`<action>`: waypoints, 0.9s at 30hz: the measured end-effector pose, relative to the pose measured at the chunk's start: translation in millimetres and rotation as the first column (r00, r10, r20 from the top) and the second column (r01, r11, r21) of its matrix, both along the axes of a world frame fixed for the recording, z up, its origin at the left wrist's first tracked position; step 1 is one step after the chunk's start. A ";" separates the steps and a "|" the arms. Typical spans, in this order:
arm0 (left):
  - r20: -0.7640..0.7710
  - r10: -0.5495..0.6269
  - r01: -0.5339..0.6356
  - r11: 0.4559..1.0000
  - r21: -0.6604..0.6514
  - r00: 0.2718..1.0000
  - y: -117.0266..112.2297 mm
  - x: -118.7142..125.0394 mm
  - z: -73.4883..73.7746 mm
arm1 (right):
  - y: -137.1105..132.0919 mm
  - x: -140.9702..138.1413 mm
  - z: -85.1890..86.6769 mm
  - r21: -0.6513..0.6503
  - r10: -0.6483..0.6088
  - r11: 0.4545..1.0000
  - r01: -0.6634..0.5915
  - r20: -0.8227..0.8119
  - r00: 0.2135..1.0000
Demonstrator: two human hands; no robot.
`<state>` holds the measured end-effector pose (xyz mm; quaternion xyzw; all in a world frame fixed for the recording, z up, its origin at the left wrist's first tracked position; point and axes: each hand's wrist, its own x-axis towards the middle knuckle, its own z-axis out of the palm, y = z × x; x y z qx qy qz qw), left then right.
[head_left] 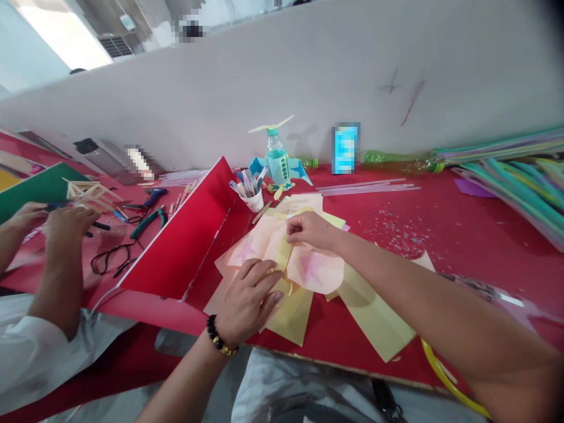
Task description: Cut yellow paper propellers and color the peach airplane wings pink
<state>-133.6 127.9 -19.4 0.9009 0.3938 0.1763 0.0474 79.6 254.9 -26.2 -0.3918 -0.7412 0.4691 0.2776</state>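
A peach paper cut-out (328,267) with pink stars on its two wing-like sides lies on a loose stack of paper. A yellow paper strip (280,251) runs down its middle. My left hand (247,299) rests over the near part of the cut-out, fingers stretched and somewhat spread, a beaded bracelet at the wrist. Above the strip's far part, my right hand (311,229) is closed, thumb and fingertips pinched together; what is between them is too small to make out. Yellow paper sheets (374,311) stick out below.
Behind the paper stand a cup of markers (253,201) and a blue bottle plane (277,164). A red divider board (185,235) is on the left, with a co-worker's hands (73,220) beyond. Paper scraps (400,232) and coloured sticks (520,188) lie to the right.
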 end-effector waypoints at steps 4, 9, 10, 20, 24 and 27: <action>0.002 0.005 -0.005 1.000 0.003 1.000 -0.1 0.3 -0.1 | -0.5 -0.4 -0.6 0.012 -0.007 1.000 0.007 0.023 1.000; 0.001 0.005 -0.005 1.000 -0.004 1.000 -0.3 0.1 -0.3 | 0.5 -1.6 -0.6 0.033 -0.023 0.999 0.022 0.051 0.998; 0.001 0.005 -0.005 1.000 -0.003 1.000 -0.3 0.0 -0.3 | 0.7 -1.8 -0.4 0.040 -0.026 0.999 0.024 0.056 0.998; -0.008 0.008 -0.007 1.000 0.024 1.000 1.8 -0.7 -0.2 | 8.2 1.1 -3.8 0.133 -0.079 0.989 0.066 0.096 0.992; -0.032 0.002 -0.001 1.000 0.016 0.999 1.6 -1.3 0.3 | 6.9 4.0 1.8 0.197 -0.117 0.976 0.097 0.091 0.989; -0.055 0.000 0.000 1.000 0.003 0.998 1.1 -0.4 2.1 | 0.2 0.8 8.5 0.223 -0.032 0.975 0.011 0.092 0.995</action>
